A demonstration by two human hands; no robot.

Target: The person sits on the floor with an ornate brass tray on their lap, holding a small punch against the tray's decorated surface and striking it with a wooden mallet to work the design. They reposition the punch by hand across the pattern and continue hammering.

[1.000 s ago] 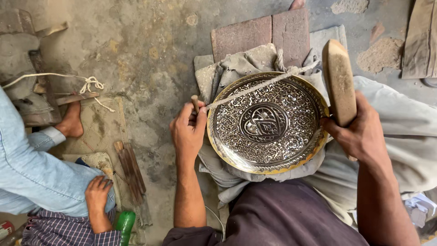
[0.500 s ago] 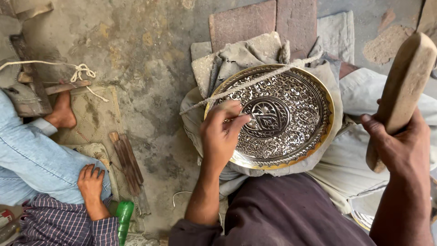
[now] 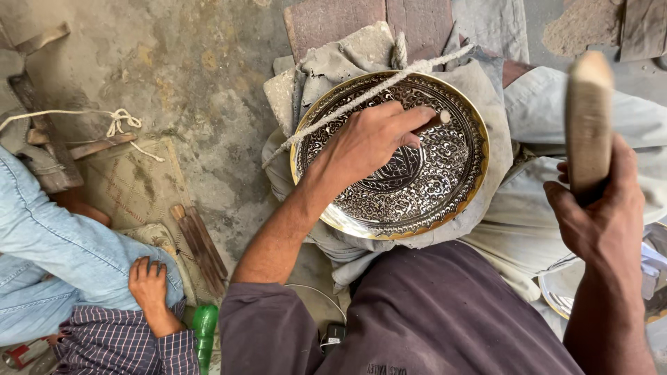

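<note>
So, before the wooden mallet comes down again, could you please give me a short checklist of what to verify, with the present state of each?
1. Punch tip seated on the engraved plate: cannot tell, the left hand hides the tip of the punch.
2. Grip on punch: ok, the fingers are wrapped around it.
3. Mallet in hand: ok, the right hand holds it raised, off to the plate's right.
4. Plate support: ok, it rests on grey cloth padding.
5. Rope across the plate: ok, it runs over the upper rim.
6. Neighbour's hand: ok, resting on a knee, well away from the plate.
</note>
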